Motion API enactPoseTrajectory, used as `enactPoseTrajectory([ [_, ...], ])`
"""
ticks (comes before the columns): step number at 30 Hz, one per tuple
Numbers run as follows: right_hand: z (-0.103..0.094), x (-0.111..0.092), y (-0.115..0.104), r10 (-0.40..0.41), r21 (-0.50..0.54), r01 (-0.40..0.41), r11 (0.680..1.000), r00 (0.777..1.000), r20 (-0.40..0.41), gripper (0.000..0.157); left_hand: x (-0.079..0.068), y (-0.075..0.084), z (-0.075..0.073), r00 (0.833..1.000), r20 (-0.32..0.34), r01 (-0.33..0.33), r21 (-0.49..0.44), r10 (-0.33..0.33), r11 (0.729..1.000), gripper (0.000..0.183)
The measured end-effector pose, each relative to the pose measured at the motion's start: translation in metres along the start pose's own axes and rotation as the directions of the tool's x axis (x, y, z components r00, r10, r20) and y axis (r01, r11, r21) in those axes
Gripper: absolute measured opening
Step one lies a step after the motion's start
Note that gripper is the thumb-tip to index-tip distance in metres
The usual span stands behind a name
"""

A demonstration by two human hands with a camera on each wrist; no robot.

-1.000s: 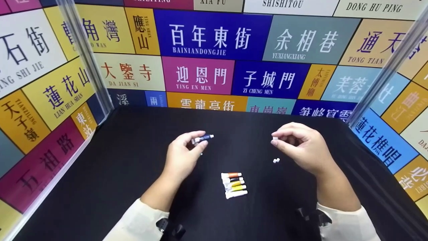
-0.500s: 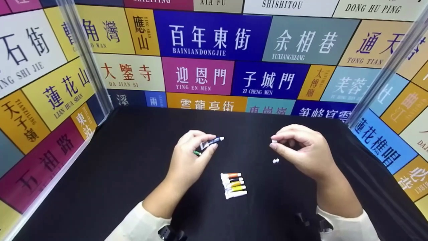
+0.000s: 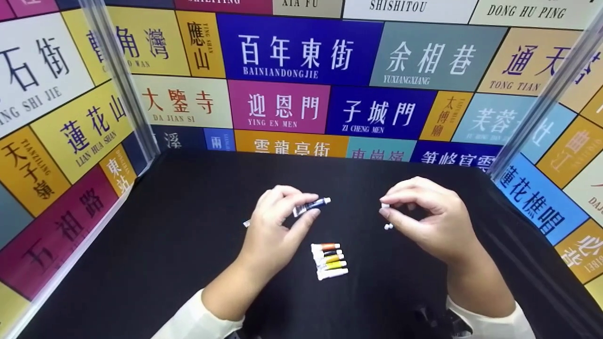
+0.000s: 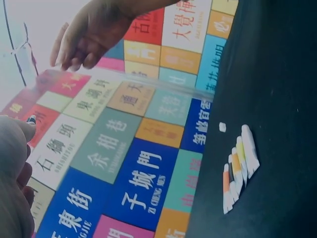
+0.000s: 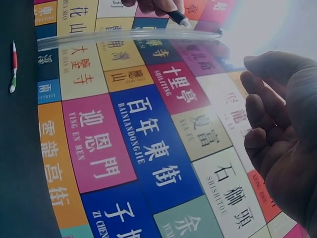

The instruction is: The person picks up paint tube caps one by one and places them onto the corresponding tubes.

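Note:
My left hand pinches a small dark blue paint tube between thumb and index finger, its white end toward the right. In the right wrist view that tube points out from the left fingertips. Across from it, my right hand pinches a tiny white piece, shaped like a tube cap, at its fingertips. Two more small white pieces lie on the black cloth just below those fingers. Nearer to me, several paint tubes, orange, black, ochre, yellow and white, lie side by side.
Behind the left hand a tube end shows on the cloth. The right wrist view shows a red and green tube lying there end to end. A black cloth covers the table, with sign-printed panels around it.
My left hand has moved right and slightly toward me with the blue tube, narrowing the gap between the hands. The right hand has lowered slightly, still pinching the white piece.

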State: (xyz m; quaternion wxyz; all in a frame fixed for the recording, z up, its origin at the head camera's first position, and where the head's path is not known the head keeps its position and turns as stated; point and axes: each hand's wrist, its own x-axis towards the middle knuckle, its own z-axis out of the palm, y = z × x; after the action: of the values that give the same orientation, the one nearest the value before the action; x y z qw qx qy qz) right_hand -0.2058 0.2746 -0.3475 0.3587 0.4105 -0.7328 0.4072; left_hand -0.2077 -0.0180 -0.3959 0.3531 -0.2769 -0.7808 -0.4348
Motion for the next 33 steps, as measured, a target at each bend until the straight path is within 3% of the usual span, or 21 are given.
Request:
enactPoseTrajectory([
  [7,0.004,0.003,-0.014,-0.066,0.007,0.066,0.998,0.998,-0.017,0.033,-0.002,0.016,-0.002,0.999,0.000,-0.052,-0.038,0.053,0.998,0.024],
  [14,0.007,0.007,-0.025,-0.131,0.033,0.132,0.991,0.991,-0.034,0.013,-0.003,0.027,-0.004,0.990,-0.019,-0.142,-0.065,0.141,0.988,0.025],
  [33,0.016,0.010,-0.045,-0.191,0.073,0.194,0.978,0.981,-0.039,0.017,-0.006,0.045,-0.006,0.964,-0.028,-0.264,-0.069,0.263,0.962,0.028],
])
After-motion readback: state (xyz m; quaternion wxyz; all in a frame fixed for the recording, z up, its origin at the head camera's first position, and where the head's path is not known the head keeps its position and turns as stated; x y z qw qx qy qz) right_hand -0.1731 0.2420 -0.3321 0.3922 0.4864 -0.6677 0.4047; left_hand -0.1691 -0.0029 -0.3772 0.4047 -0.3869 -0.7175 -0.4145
